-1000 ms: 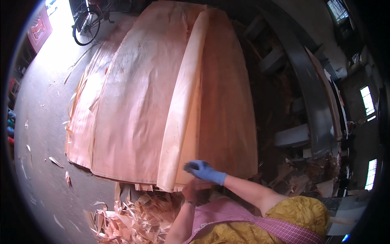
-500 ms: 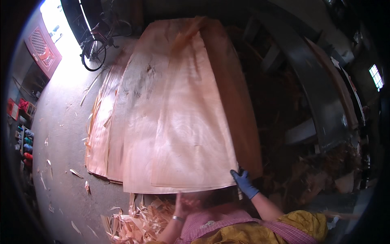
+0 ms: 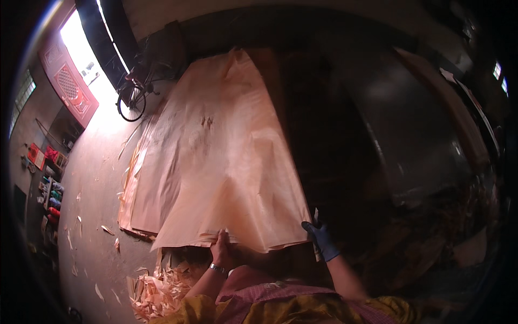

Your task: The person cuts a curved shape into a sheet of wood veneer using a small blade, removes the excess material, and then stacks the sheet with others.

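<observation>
A large, thin wood veneer sheet (image 3: 216, 156) stretches away from me over a stack of similar sheets (image 3: 141, 213). My left hand (image 3: 220, 249), bare with a metal band at the wrist, is closed on the sheet's near edge, which bunches into folds there. At the near right corner, my right hand (image 3: 320, 240) in a blue glove pinches the sheet's side edge. A narrow pale strip shows above and below that glove; its kind cannot be made out. Creases run up the sheet between the two hands. The sheet's underside is hidden.
Curled veneer scraps (image 3: 162, 291) lie heaped on the floor at near left. Far left are a bicycle (image 3: 132, 102) and an open red door (image 3: 70, 86). A shelf (image 3: 51, 194) with colourful items lines the left wall. A long dark surface (image 3: 410, 146) stands in shadow at right.
My left hand has moved left and closed on the sheet's near edge. The sheet has buckled into folds. My right hand stays at the corner, and the view has shifted.
</observation>
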A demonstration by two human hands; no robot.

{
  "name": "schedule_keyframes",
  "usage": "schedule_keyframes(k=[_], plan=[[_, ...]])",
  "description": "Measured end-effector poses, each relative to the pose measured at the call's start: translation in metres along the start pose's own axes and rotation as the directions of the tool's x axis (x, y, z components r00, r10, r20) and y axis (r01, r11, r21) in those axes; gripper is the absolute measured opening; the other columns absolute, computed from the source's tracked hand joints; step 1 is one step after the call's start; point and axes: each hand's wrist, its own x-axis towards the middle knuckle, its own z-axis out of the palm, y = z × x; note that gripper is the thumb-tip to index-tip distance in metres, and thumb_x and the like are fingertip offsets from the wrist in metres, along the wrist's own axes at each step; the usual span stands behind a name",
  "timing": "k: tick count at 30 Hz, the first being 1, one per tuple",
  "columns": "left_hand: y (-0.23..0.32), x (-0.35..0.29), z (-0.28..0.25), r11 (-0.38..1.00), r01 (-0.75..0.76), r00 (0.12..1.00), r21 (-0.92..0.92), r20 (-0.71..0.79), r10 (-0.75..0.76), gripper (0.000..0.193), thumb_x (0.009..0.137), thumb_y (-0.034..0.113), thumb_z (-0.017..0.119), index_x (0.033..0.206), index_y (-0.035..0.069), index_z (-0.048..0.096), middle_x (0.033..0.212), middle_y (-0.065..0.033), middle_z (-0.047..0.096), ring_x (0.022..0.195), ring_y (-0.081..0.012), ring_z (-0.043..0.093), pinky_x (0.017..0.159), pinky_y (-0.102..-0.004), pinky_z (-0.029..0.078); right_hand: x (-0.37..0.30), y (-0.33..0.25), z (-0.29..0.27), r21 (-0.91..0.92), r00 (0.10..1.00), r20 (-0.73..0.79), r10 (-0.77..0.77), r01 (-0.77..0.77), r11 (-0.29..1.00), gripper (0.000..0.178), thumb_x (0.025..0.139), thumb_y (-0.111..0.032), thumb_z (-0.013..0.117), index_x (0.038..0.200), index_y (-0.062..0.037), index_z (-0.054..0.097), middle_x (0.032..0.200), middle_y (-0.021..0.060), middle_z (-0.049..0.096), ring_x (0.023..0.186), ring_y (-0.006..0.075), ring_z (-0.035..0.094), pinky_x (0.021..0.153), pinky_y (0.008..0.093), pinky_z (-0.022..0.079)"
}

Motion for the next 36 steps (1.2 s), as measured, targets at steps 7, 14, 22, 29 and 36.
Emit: schedule_keyframes(k=[7, 14, 22, 29, 36], plan=[[-0.070, -0.082, 0.191, 0.984, -0.046, 0.989, 0.170, 0.149, 0.021, 0.026, 0.092, 0.032, 0.063, 0.109, 0.013, 0.062, 0.095, 0.0018, 0.062, 0.083, -0.0134, 0.062, 0.071, -0.0330, 0.055, 0.003, -0.071, -0.185, -0.080, 0.985, -0.103, -0.137, 0.129, 0.988, 0.036, 0.081, -0.022, 0.077, 0.109, -0.0029, 0.065, 0.089, -0.0019, 0.059, 0.076, 0.0089, 0.050, 0.068, 0.0266, 0.044], [-0.181, -0.121, 0.371, 0.986, 0.045, 0.907, 0.159, 0.407, -0.107, 0.040, 0.091, 0.032, 0.064, 0.118, 0.005, 0.056, 0.108, -0.0045, 0.062, 0.096, -0.0169, 0.061, 0.083, -0.0335, 0.052, 0.045, -0.130, -0.408, -0.162, 0.906, -0.281, -0.316, 0.280, 0.946, 0.043, 0.078, -0.026, 0.079, 0.107, 0.0010, 0.063, 0.094, 0.0026, 0.062, 0.084, 0.0110, 0.054, 0.077, 0.0293, 0.046], [-0.279, -0.197, 0.546, 0.972, -0.131, 0.907, 0.195, 0.418, 0.038, 0.050, 0.087, 0.042, 0.065, 0.121, 0.007, 0.053, 0.108, -0.0069, 0.062, 0.096, -0.0193, 0.060, 0.082, -0.0341, 0.051, 0.057, -0.197, -0.626, -0.334, 0.955, -0.229, -0.188, 0.104, 0.937, 0.051, 0.083, -0.029, 0.073, 0.116, 0.0042, 0.053, 0.112, 0.0122, 0.059, 0.099, 0.0182, 0.055, 0.084, 0.0351, 0.045], [-0.362, -0.184, 0.632, 0.990, 0.113, 0.969, -0.089, 0.228, -0.090, 0.027, 0.091, 0.040, 0.061, 0.093, 0.014, 0.062, 0.079, 0.0001, 0.062, 0.066, -0.0149, 0.058, 0.054, -0.0286, 0.042, 0.103, -0.215, -0.853, -0.611, 0.876, -0.325, -0.356, 0.093, 0.786, 0.051, 0.081, -0.035, 0.072, 0.108, 0.0048, 0.055, 0.105, 0.0260, 0.060, 0.098, 0.0402, 0.060, 0.080, 0.0442, 0.048], [-0.507, -0.194, 0.728, 0.998, 0.061, 0.997, 0.000, 0.046, -0.061, 0.024, 0.086, 0.036, 0.069, 0.080, 0.015, 0.059, 0.062, -0.0003, 0.053, 0.049, -0.0133, 0.047, 0.043, -0.0270, 0.037, 0.149, -0.204, -1.051, -0.814, 0.729, -0.324, -0.603, 0.111, 0.571, 0.046, 0.078, -0.035, 0.072, 0.100, 0.0038, 0.061, 0.100, 0.0252, 0.064, 0.093, 0.0417, 0.061, 0.077, 0.0461, 0.049]])
